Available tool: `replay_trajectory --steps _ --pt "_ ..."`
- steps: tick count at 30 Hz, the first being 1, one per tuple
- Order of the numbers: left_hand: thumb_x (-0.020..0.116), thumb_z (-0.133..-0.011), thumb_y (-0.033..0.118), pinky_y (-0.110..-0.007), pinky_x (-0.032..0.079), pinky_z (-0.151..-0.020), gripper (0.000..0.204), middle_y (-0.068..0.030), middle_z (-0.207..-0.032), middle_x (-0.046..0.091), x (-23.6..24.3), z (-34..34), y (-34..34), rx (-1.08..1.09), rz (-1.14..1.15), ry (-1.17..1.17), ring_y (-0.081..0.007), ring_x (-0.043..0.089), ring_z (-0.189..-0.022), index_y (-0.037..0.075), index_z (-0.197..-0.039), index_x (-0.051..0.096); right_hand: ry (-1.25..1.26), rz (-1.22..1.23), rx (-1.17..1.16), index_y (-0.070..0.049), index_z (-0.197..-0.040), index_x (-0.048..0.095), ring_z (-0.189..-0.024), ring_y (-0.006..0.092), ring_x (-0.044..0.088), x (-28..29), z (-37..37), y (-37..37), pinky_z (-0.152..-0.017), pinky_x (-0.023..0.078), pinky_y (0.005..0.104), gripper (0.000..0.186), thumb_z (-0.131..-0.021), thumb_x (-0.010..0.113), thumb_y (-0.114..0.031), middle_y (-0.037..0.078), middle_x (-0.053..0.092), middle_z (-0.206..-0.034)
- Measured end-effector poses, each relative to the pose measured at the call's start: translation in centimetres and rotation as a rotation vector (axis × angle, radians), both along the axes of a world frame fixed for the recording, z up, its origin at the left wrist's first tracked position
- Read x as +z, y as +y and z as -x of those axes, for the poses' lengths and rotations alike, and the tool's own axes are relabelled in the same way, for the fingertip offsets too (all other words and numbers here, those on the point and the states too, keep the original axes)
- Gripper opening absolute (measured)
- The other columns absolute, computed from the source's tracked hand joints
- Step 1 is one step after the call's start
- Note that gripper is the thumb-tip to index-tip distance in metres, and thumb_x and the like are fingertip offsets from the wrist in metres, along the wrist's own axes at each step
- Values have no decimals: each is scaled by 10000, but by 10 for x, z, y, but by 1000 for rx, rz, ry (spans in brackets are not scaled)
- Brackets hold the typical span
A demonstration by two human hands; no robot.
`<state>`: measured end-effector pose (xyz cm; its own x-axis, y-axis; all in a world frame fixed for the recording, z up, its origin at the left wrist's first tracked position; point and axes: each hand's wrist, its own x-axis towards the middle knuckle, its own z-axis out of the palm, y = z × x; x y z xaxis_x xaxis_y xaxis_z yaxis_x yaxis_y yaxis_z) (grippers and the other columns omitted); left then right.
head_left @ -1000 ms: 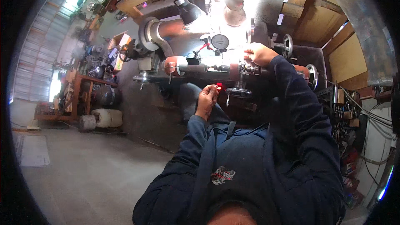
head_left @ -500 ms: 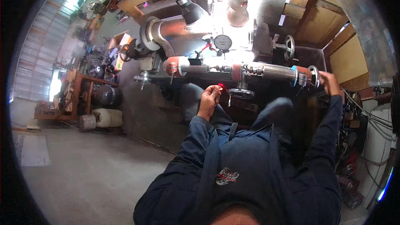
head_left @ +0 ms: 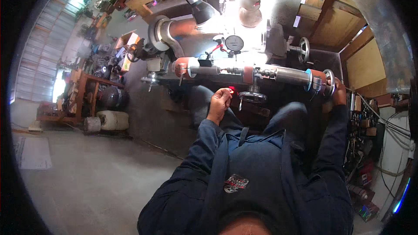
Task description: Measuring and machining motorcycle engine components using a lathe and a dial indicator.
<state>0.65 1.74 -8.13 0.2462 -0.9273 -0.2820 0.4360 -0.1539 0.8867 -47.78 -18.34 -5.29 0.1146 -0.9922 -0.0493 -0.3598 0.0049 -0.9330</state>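
My left hand [head_left: 222, 98] is pinched beside a small red glow [head_left: 232, 90], below the bar assembly; what is between its fingertips is too small to make out. My right hand [head_left: 338, 90] grips the metal handwheel [head_left: 332, 81] at the right end of the steel spindle [head_left: 291, 75], partly hidden behind the wheel. A red-brown holder [head_left: 183, 67] carries the spindle's left end. Above the spindle stands a dial indicator [head_left: 234, 42] on an arm with a red part. A horizontal handwheel [head_left: 253, 97] with a handle sits below the middle, right of my left hand.
A black lamp [head_left: 201, 8] and a large orange and steel cylinder [head_left: 185, 30] are behind. Another handwheel [head_left: 304, 48] is at the back right. Cluttered wooden shelving [head_left: 89, 91] and containers [head_left: 113, 121] stand left, wooden panels [head_left: 365, 63] and hanging cables [head_left: 387, 126] right.
My right hand moved from the middle-right of the spindle out to the right-end handwheel and took hold of it. My left hand stayed nearly in place.
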Motion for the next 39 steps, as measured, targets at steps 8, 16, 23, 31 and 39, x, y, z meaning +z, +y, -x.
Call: replay_trajectory --steps 8,16,23,31,39 --pt "598 -954 218 -187 263 -385 169 7 -728 570 -1 -3 0 31 12 31 -32 386 -470 52 -975 616 243 -92 183 -1 -1033 652 -811 97 559 29 25 48 -748 449 262 205 -946 583 -173 18 644 -867" --pt "596 -955 225 -189 266 -396 175 10 -731 567 -6 -1 -1 30 10 40 -32 387 -483 53 -979 617 118 250 -9 9 -986 669 -787 86 546 78 -4 41 -763 435 236 298 -949 608 -281 3 646 -843" --pt "586 -962 252 -189 278 -403 199 14 -729 564 -8 -1 -1 34 -2 27 -31 397 -492 57 -977 621 254 106 16 7 -1019 669 -842 111 588 47 -9 -18 -763 464 268 406 -944 587 -383 36 682 -904" --pt "581 -964 256 -187 292 -418 195 19 -735 577 -5 -3 -1 7 2 44 -37 412 -500 66 -985 622 140 33 307 9 -1018 661 -786 116 573 -20 30 2 -687 458 289 231 -926 586 -189 20 664 -882" --pt "575 -966 248 -185 321 -438 182 19 -747 581 -2 -2 -1 -7 -2 10 -44 424 -517 74 -996 621 154 -148 196 14 -1009 645 -749 65 494 73 15 54 -708 404 236 219 -958 565 -184 -9 622 -838"
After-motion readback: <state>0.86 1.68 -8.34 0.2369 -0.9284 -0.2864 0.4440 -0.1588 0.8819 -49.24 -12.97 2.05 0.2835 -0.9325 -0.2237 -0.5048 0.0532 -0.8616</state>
